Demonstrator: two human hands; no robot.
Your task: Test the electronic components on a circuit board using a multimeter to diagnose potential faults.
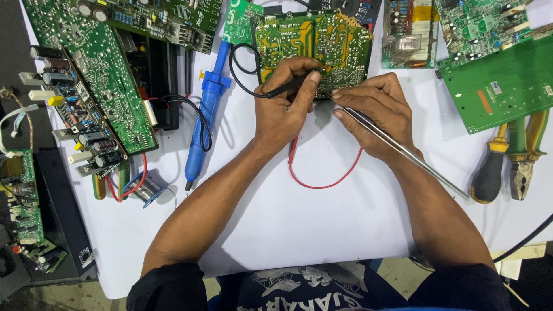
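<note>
The left hand (285,103) pinched a black probe (288,85) pen-fashion, tip angled onto the solder side of the board (314,43), while the right hand (374,115) pinched a long metal tool (403,151) low against the board's near edge, both wrists resting on the surface (299,230) for steadiness. The board lay face down at the far middle, a red lead (322,184) looping beneath the hands. The white surface also carried other boards, a blue desoldering pump (206,109), a solder reel (148,187) and pliers (524,155); the room beyond was not visible.
</note>
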